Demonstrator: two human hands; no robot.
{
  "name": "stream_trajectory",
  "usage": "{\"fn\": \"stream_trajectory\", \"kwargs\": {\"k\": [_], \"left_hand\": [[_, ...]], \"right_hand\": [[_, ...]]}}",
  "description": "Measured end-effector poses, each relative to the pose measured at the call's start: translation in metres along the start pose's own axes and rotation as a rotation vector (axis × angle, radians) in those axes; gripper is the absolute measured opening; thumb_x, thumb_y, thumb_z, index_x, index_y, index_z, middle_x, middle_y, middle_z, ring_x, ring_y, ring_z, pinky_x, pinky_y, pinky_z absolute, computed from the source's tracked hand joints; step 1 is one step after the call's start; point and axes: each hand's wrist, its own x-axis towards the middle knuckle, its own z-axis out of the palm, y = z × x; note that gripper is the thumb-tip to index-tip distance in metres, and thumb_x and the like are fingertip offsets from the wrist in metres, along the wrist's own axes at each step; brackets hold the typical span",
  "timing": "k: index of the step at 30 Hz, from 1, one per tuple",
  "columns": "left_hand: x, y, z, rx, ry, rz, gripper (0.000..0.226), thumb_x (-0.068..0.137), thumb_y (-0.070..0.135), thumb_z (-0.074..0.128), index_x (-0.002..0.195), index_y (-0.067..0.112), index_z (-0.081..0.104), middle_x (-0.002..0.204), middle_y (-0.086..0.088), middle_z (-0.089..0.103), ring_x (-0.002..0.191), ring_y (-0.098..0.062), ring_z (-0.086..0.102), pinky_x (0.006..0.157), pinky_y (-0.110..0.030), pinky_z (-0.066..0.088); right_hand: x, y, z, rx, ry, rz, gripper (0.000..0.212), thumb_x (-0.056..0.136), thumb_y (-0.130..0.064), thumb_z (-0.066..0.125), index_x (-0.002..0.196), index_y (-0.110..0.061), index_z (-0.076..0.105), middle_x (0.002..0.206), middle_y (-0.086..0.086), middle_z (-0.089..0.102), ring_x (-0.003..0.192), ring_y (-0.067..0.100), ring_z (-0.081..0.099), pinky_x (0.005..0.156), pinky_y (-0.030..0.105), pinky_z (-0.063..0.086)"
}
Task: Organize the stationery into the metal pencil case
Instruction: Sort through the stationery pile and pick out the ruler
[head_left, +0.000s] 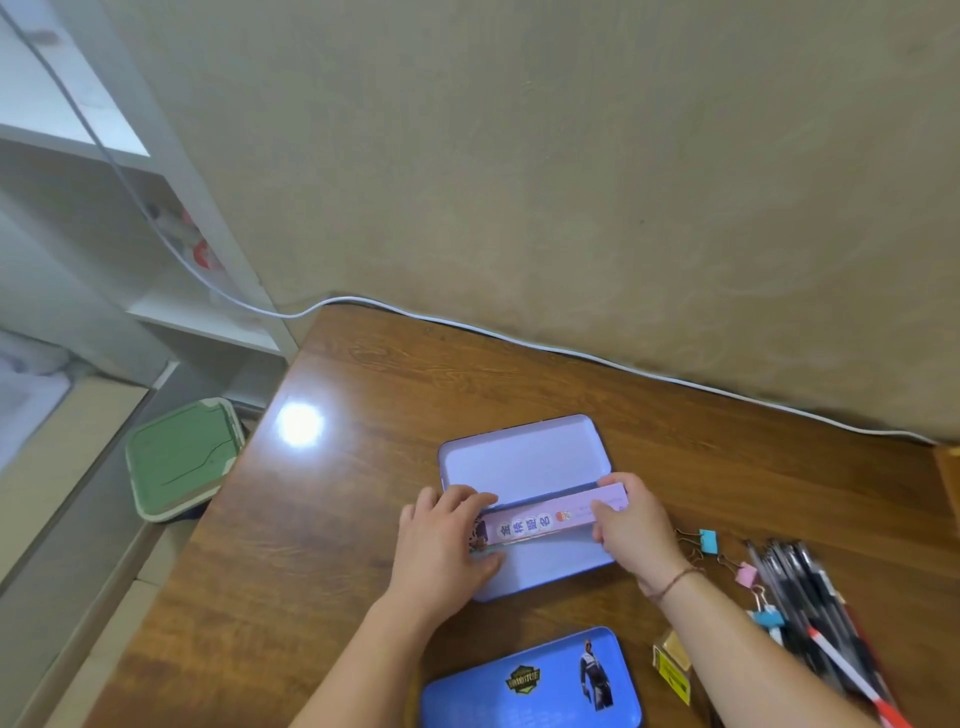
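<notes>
An open metal pencil case lies on the wooden desk, its pale lilac lid laid back and its tray toward me. A long pink box printed with characters lies lengthwise across the tray, near the hinge. My left hand grips the box's left end, thumb under and fingers over it. Its right end sits in my right hand. Several dark pens lie in a pile at the right, with blue and pink binder clips beside them.
A second, shut blue tin with a printed figure lies near the front edge. A small yellow box sits to its right. A white cable runs along the desk's back edge. Left of the desk stand a green-lidded bin and white shelves.
</notes>
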Motion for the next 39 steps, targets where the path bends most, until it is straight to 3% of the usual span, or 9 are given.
{"fn": "stream_trajectory", "kwargs": {"k": [3,7,10,12,14,17,26,30,39], "left_hand": [[-0.001,0.005,-0.001,0.044,0.056,-0.028,0.042,0.067,0.041,0.074,0.108,0.037,0.065,0.103,0.013,0.062,0.089,-0.022,0.054,0.072,-0.036,0.039],[0.0,0.008,-0.001,0.035,0.083,-0.078,0.036,0.071,0.04,0.071,0.106,0.039,0.066,0.101,0.013,0.062,0.09,-0.02,0.055,0.073,-0.035,0.036],[0.0,0.01,-0.001,0.004,0.063,-0.11,0.036,0.073,0.04,0.07,0.109,0.04,0.065,0.104,0.014,0.06,0.094,-0.019,0.054,0.076,-0.035,0.036],[-0.001,0.01,0.0,-0.012,0.056,-0.126,0.037,0.073,0.038,0.07,0.11,0.04,0.065,0.105,0.013,0.06,0.096,-0.019,0.053,0.077,-0.036,0.036],[-0.001,0.011,0.0,-0.016,0.053,-0.137,0.039,0.073,0.037,0.069,0.111,0.04,0.064,0.107,0.013,0.059,0.097,-0.018,0.052,0.078,-0.035,0.035],[0.001,0.012,0.001,-0.016,0.038,-0.154,0.039,0.074,0.042,0.067,0.113,0.042,0.062,0.11,0.016,0.056,0.1,-0.017,0.049,0.081,-0.035,0.033],[0.001,0.021,0.001,-0.011,0.054,-0.214,0.034,0.077,0.039,0.067,0.11,0.041,0.064,0.109,0.015,0.057,0.098,-0.018,0.048,0.079,-0.034,0.029],[0.002,0.022,0.001,-0.004,0.041,-0.226,0.036,0.077,0.039,0.066,0.113,0.042,0.062,0.111,0.015,0.056,0.1,-0.017,0.047,0.081,-0.033,0.028],[0.0,0.022,0.005,0.006,0.047,-0.206,0.041,0.078,0.047,0.067,0.118,0.041,0.06,0.115,0.013,0.053,0.102,-0.017,0.045,0.086,-0.034,0.029]], "right_hand": [[0.0,-0.001,-0.001,-0.108,-0.023,-0.022,0.022,0.089,-0.017,0.058,0.108,-0.022,0.048,0.098,0.007,0.063,0.09,0.026,0.062,0.07,0.034,0.051],[0.002,-0.006,-0.019,-0.256,0.063,-0.109,0.031,0.086,-0.026,0.065,0.112,-0.024,0.048,0.092,-0.001,0.062,0.079,0.013,0.056,0.056,0.02,0.039],[0.004,-0.001,-0.034,-0.336,0.229,-0.209,0.025,0.084,-0.016,0.066,0.109,-0.016,0.063,0.099,0.003,0.063,0.082,0.011,0.052,0.072,0.021,0.04],[0.002,0.002,-0.036,-0.399,0.184,-0.216,0.019,0.085,-0.017,0.065,0.104,-0.019,0.067,0.1,0.001,0.063,0.083,0.011,0.053,0.07,0.019,0.04],[-0.001,0.004,-0.032,-0.485,0.137,-0.225,0.013,0.087,-0.025,0.064,0.1,-0.028,0.064,0.095,-0.007,0.062,0.081,0.009,0.054,0.056,0.017,0.038],[-0.003,0.005,-0.026,-0.546,0.172,-0.265,0.01,0.087,-0.033,0.062,0.095,-0.033,0.056,0.089,-0.013,0.056,0.075,0.006,0.052,0.046,0.018,0.034],[0.011,-0.003,-0.021,-0.439,0.136,-0.097,0.019,0.084,-0.032,0.067,0.081,-0.025,0.049,0.076,-0.006,0.056,0.067,0.012,0.054,0.047,0.022,0.034],[0.011,-0.004,-0.022,-0.532,0.129,-0.151,0.022,0.085,-0.045,0.059,0.08,-0.029,0.046,0.081,-0.01,0.054,0.069,0.009,0.052,0.048,0.023,0.034],[0.011,0.007,-0.014,-0.701,0.164,-0.267,0.018,0.088,-0.042,0.058,0.087,-0.034,0.042,0.089,-0.008,0.049,0.064,0.008,0.049,0.046,0.021,0.033]]}}
